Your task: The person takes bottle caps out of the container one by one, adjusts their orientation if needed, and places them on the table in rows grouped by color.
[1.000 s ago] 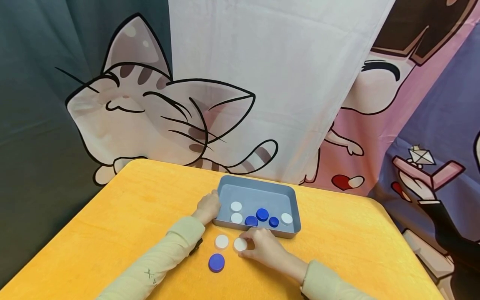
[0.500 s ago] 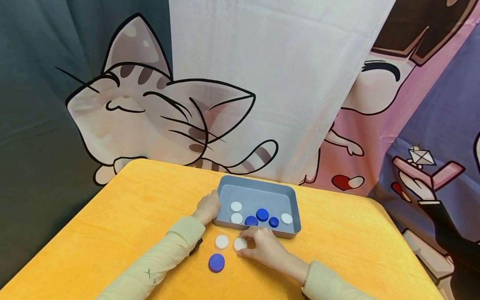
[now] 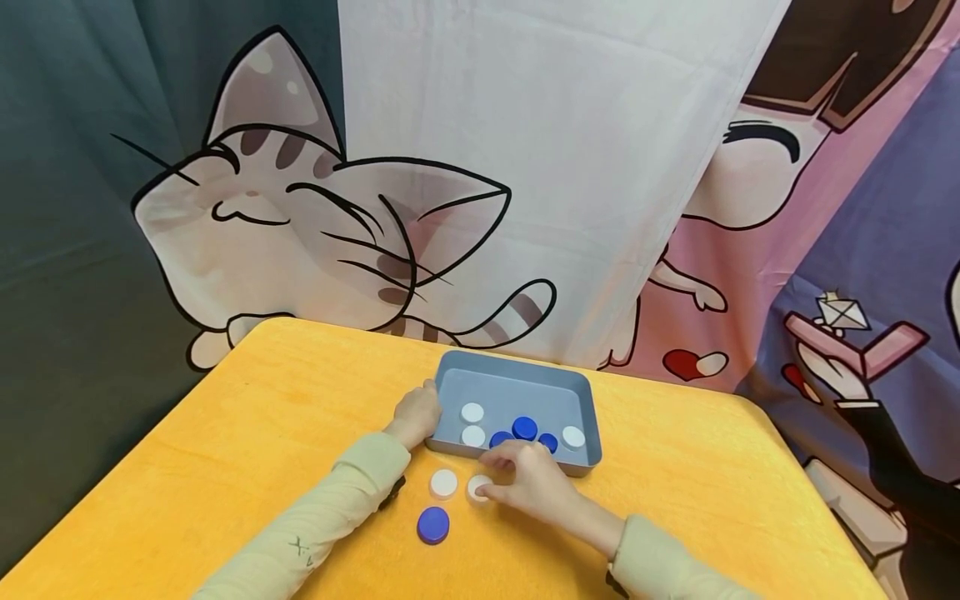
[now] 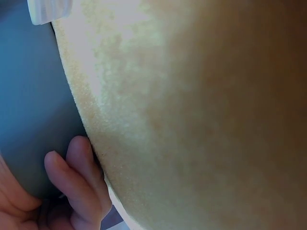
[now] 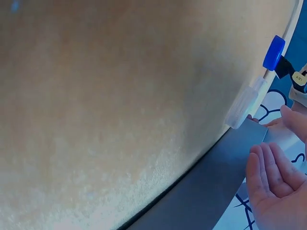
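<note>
In the head view, my left hand (image 3: 415,414) holds the left wall of a blue-grey tray (image 3: 517,367). Its curled fingers (image 4: 79,179) lie against the tray's side in the left wrist view. My right hand (image 3: 536,483) hovers over the tray's front edge, thumb and fingers spread apart, holding nothing. Just beside its thumb, a white cap (image 3: 476,488) lies on the table, partly covered by it. Another white cap (image 3: 443,484) lies to the left, with a blue cap (image 3: 433,526) nearer me. The right wrist view shows the fingers straight and the palm bare.
Inside the tray are white caps (image 3: 472,413) and blue caps (image 3: 525,428), mostly along its front half; my right hand partly hides some. A yellow cloth (image 3: 300,392) covers the table. Behind it hangs a cartoon-printed curtain (image 3: 562,167).
My right hand has let go of the white cap and lifted slightly, its fingers moving toward the tray. The cap stays where it was. My left hand has not moved.
</note>
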`<state>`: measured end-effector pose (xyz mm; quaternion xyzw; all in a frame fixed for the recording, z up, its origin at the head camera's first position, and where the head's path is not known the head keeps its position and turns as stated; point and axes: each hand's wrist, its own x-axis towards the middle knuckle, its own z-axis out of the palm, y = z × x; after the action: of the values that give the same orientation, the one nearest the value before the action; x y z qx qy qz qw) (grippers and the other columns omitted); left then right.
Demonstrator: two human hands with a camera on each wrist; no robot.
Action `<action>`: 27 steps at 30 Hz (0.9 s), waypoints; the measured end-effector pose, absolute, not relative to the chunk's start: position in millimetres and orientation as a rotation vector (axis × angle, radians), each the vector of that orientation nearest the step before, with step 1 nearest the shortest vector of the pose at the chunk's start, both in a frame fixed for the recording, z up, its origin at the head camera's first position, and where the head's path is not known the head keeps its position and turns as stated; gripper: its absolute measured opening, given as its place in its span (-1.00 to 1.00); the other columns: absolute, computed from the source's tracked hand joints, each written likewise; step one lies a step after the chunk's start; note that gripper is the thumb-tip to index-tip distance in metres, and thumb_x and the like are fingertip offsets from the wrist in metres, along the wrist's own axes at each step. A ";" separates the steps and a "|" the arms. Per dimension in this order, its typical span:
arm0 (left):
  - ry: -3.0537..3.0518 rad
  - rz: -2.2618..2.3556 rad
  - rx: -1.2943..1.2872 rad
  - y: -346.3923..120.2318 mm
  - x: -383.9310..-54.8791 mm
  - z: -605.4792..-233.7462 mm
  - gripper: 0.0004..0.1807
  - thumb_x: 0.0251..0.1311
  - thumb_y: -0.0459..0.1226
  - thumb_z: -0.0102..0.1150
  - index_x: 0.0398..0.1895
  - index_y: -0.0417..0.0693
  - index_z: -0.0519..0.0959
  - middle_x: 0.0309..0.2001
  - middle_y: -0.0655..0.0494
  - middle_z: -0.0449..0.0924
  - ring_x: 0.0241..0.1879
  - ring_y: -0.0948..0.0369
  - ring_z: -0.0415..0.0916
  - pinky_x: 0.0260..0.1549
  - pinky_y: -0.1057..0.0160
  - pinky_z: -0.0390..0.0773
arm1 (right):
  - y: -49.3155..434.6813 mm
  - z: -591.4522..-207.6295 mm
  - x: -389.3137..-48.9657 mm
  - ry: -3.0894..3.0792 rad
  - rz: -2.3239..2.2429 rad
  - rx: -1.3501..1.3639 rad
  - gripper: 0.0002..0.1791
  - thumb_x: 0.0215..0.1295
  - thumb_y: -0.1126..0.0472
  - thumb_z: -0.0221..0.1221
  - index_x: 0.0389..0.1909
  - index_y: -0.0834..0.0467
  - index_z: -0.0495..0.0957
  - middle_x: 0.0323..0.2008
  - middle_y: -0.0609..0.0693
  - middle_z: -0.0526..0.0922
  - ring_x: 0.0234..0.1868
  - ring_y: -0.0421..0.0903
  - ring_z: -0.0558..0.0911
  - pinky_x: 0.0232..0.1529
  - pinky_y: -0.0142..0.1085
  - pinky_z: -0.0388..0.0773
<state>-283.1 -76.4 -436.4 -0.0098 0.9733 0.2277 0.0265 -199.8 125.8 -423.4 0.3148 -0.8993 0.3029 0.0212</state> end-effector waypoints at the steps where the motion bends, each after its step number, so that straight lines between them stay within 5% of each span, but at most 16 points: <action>1: 3.006 0.704 -0.032 -76.3 -283.1 -436.2 -0.76 0.35 -0.39 -0.10 -0.02 -0.41 0.37 -0.31 -0.26 0.58 -0.29 -0.05 0.61 -0.33 0.05 0.58 | 125.8 -422.7 -200.1 -2.785 0.951 0.973 -0.65 -0.04 0.06 0.46 -0.23 0.14 0.69 -0.33 -0.07 0.73 -0.28 -0.18 0.63 -0.20 -0.36 0.58; 27: 2.995 0.709 -0.025 -77.2 -283.3 -435.9 -0.74 0.36 -0.38 -0.08 0.02 -0.42 0.37 -0.30 -0.24 0.58 -0.31 0.00 0.59 -0.31 0.07 0.58 | 135.1 -406.7 -221.4 -2.698 1.167 0.915 -0.62 -0.01 0.15 0.44 -0.18 0.27 0.67 -0.23 0.13 0.74 -0.22 0.02 0.70 -0.14 -0.11 0.62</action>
<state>-283.3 -77.2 -435.9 -0.0082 0.9726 0.2301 0.0317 -221.4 135.1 -406.7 0.2969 -0.8760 0.3789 0.0314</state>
